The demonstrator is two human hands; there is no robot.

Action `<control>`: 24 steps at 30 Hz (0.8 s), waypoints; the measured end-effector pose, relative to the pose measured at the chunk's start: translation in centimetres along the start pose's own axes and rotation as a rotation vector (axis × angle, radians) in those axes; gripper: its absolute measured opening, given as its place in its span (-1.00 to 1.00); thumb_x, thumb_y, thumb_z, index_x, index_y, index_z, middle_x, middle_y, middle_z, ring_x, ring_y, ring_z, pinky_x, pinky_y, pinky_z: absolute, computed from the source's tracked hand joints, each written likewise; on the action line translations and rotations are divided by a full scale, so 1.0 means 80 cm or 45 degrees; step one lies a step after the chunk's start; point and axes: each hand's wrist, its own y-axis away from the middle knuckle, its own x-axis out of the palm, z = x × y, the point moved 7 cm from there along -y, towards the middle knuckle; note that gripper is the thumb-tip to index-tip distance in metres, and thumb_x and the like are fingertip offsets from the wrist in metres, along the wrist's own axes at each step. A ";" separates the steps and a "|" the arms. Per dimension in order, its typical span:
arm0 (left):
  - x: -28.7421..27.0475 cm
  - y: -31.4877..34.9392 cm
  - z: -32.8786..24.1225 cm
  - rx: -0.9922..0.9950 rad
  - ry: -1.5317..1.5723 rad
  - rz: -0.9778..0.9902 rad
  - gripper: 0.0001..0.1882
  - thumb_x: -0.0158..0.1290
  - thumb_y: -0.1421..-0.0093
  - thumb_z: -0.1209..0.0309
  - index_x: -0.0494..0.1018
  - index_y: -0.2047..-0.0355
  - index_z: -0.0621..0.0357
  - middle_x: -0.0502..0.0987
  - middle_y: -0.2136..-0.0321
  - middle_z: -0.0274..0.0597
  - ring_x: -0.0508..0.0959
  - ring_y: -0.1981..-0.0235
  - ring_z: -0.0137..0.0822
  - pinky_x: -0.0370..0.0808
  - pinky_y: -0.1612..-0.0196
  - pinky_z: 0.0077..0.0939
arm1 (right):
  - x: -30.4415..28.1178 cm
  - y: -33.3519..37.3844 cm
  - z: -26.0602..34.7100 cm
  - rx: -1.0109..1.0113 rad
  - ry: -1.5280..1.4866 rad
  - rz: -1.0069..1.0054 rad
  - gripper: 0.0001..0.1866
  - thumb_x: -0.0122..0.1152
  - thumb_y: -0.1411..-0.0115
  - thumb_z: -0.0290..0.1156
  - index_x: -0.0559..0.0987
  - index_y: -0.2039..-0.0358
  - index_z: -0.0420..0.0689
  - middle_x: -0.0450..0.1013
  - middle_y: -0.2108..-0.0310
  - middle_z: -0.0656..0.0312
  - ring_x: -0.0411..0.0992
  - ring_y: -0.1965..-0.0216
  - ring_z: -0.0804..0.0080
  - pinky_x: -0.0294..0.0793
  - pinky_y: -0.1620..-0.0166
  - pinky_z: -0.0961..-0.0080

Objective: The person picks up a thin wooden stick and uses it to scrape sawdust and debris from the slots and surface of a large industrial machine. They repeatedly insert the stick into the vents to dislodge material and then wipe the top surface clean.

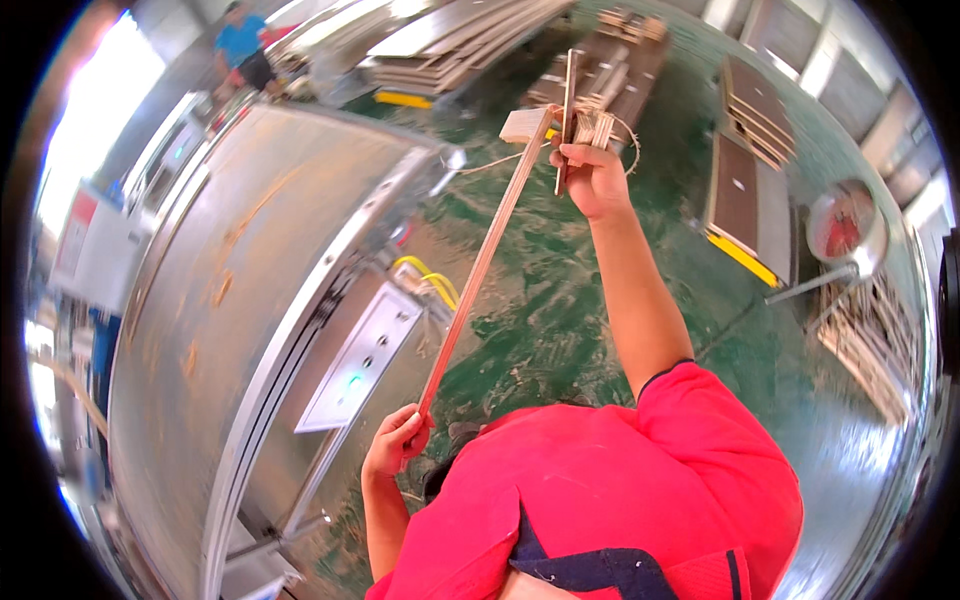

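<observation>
A long, thin wooden strip (484, 262) runs slanting up and away between my two hands. My left hand (400, 440) is closed round its near end, low by my body. Stretched far forward, my right hand (598, 182) is closed on a shorter, flat dark wooden strip (568, 110), its thumb lying across it. The far end of the long strip reaches up beside that piece. Just beyond my right fingers are several short pale wood pieces (596, 130) and a pale block (524, 126); whether my hand also grips these, I cannot tell.
A wide metal-topped machine table (270, 220), dusted with sawdust, fills the left, with a control panel (362, 358) on its side. Stacked boards (450, 50) lie beyond. More panels (745, 190) and a wood pile (870, 350) stand right. A person in blue (243, 45) is far left.
</observation>
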 end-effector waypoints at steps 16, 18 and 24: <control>0.411 -0.285 0.028 -0.470 -0.606 0.701 -0.64 -0.11 -0.38 0.14 0.40 0.29 0.23 0.18 0.71 -0.46 0.08 0.74 -0.61 -0.02 0.69 -0.65 | -0.415 0.272 0.486 -0.426 0.312 -0.839 -0.44 0.11 0.13 -0.82 0.45 0.02 -0.27 0.42 0.24 0.15 0.41 0.37 0.36 0.44 0.36 0.46; 0.447 -0.329 0.032 -0.530 -0.678 0.802 -0.64 -0.10 -0.38 0.14 0.40 0.29 0.23 0.18 0.71 -0.45 0.09 0.73 -0.60 -0.02 0.69 -0.65 | -0.440 0.312 0.528 -0.436 0.363 -0.914 -0.43 0.12 0.14 -0.82 0.45 0.02 -0.27 0.41 0.24 0.16 0.41 0.40 0.38 0.44 0.36 0.48; 0.592 -0.453 0.046 -0.709 -0.950 1.138 -0.63 -0.10 -0.38 0.11 0.40 0.27 0.22 0.20 0.70 -0.44 0.10 0.72 -0.58 -0.02 0.69 -0.64 | -0.500 0.449 0.644 -0.613 0.649 -1.293 -0.42 0.18 0.16 -0.80 0.49 0.02 -0.23 0.40 0.28 0.24 0.37 0.45 0.46 0.39 0.38 0.56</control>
